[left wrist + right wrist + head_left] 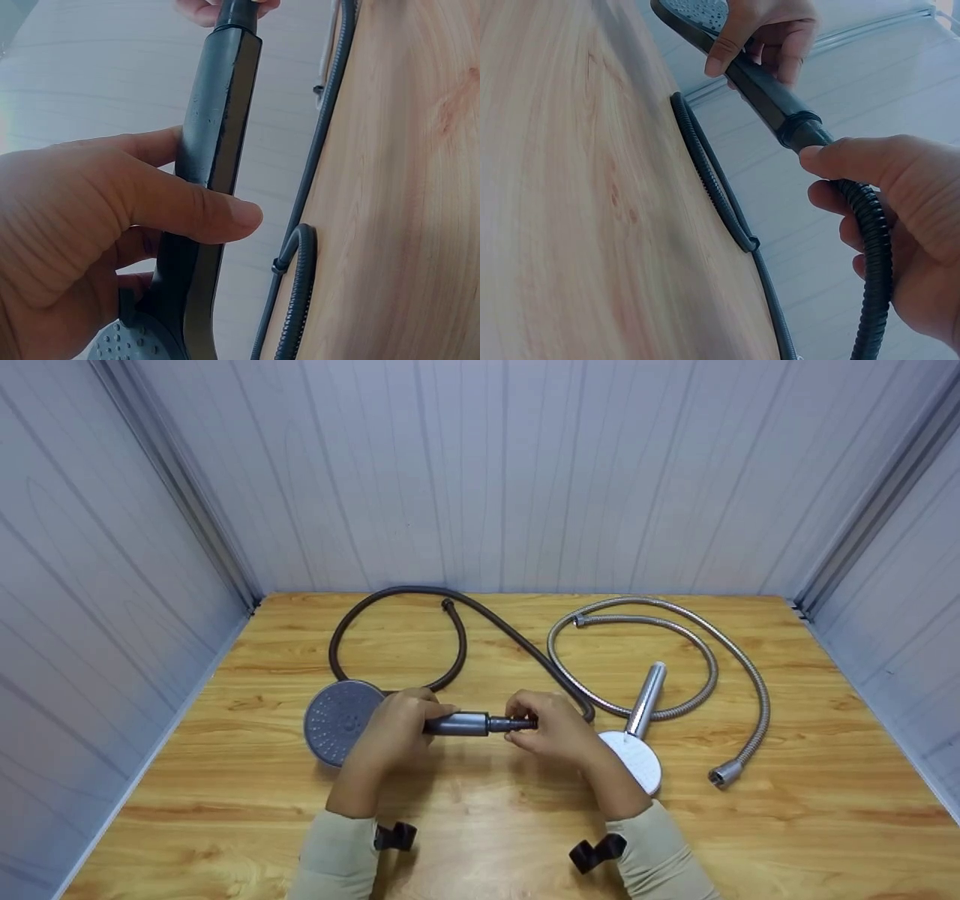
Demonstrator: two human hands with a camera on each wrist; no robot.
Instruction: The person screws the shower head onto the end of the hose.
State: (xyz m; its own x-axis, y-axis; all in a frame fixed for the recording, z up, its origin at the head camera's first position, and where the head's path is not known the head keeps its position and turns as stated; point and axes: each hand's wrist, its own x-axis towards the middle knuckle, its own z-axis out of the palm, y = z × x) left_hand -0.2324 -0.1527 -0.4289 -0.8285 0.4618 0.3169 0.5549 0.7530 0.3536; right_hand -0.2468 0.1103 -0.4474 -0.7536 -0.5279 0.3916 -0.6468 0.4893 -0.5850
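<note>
A dark grey shower head (335, 725) is held by its handle (214, 112) in my left hand (401, 725), thumb across one side and fingers behind. Its round spray face is at the left, beside the hand. My right hand (551, 725) pinches the end fitting (810, 136) of a black shower hose (874, 255) between thumb and fingers. That fitting meets the end of the handle, in line with it; how far it is screwed on I cannot tell. From the right hand the hose loops back across the table to a free end (448, 604).
To the right lies a chrome shower head (636, 761), its handle pointing away, partly behind the right forearm. A silver metal hose (761, 690) coils behind it, one end fitting (724, 774) toward the front right. White panel walls (480, 472) enclose the wooden table (187, 810) at back and sides.
</note>
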